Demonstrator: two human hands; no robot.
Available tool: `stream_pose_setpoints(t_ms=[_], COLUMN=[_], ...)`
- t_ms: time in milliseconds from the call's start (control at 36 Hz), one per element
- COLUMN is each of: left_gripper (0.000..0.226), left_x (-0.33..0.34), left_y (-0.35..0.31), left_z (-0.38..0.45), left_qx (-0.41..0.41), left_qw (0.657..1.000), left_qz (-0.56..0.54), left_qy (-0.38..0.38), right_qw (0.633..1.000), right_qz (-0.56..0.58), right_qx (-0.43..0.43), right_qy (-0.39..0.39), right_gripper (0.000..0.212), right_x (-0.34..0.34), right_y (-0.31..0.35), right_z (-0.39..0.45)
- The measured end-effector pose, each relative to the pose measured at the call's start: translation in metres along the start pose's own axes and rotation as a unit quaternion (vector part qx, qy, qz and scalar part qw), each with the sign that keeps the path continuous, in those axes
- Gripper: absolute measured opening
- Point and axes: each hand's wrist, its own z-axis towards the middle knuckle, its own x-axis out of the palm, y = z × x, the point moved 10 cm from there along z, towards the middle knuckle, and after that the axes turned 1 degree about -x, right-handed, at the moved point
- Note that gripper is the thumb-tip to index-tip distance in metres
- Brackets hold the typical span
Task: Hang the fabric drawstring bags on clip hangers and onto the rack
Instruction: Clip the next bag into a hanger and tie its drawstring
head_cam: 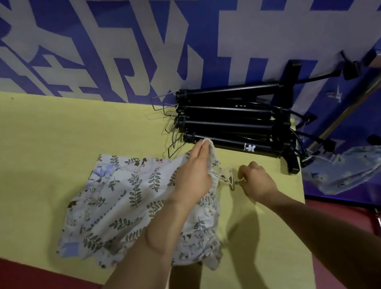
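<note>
A pile of white drawstring bags point(123, 201) printed with leaves and small figures lies on the yellow table point(33, 145). My left hand point(192, 171) grips the gathered top edge of the uppermost bag and lifts it a little. Just to its right my right hand point(257, 178) pinches a small metal clip of a clip hanger point(232, 182), most of which is hidden under the cloth. Several black clip hangers point(230, 117) lie stacked at the table's far right. On the metal rack rail point(346, 115) at the right, one bag point(355, 169) hangs.
A blue and white patterned wall stands behind the table. Dark red floor shows below the table's near edge and at the right. The table's right edge runs just beside my right hand.
</note>
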Motion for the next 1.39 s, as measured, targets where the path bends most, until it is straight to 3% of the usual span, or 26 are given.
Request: stream_pose_setpoints(t_ms=[167,333,500,611,778,972,1056,1278,1389], left_gripper=[0.087,0.092,0.093,0.092,0.098,0.099,0.098,0.095,0.095], left_x=[0.008,-0.002,-0.017,-0.035,-0.070,-0.102,-0.116,-0.143,-0.142], left_y=[0.000,0.009,0.012,0.017,0.017,0.017,0.017,0.021,0.027], left_z=[0.003,0.003,-0.003,-0.011,-0.026,-0.042,-0.045,-0.045,-0.045], left_qx=[0.007,-0.002,-0.006,-0.008,0.005,0.025,0.029,0.021,-0.002], left_qw=[0.999,0.999,1.000,1.000,0.999,0.999,0.998,0.995,0.993], left_qz=[-0.023,-0.002,0.007,-0.008,-0.040,-0.020,-0.002,0.059,0.099], left_qy=[0.029,0.034,0.026,0.025,0.000,-0.033,-0.052,-0.076,-0.069], right_qw=[1.000,0.968,0.927,0.932,0.952,0.952,0.945,0.965,0.966], right_qz=[-0.004,0.215,0.297,0.259,0.231,0.171,0.169,0.103,0.064], right_qx=[0.001,-0.004,-0.108,-0.170,-0.192,-0.220,-0.240,-0.232,-0.216], right_qy=[0.009,-0.133,-0.204,-0.188,-0.067,-0.126,-0.142,-0.064,-0.124], right_gripper=[0.021,0.007,0.006,0.005,0.005,0.004,0.013,0.045,0.041], right_x=[0.004,-0.046,-0.092,-0.090,-0.071,-0.096,-0.112,-0.120,-0.131], right_y=[0.000,0.015,0.080,0.116,0.151,0.177,0.190,0.212,0.209], right_z=[0.002,-0.007,-0.019,-0.029,-0.042,-0.057,-0.060,-0.053,-0.052])
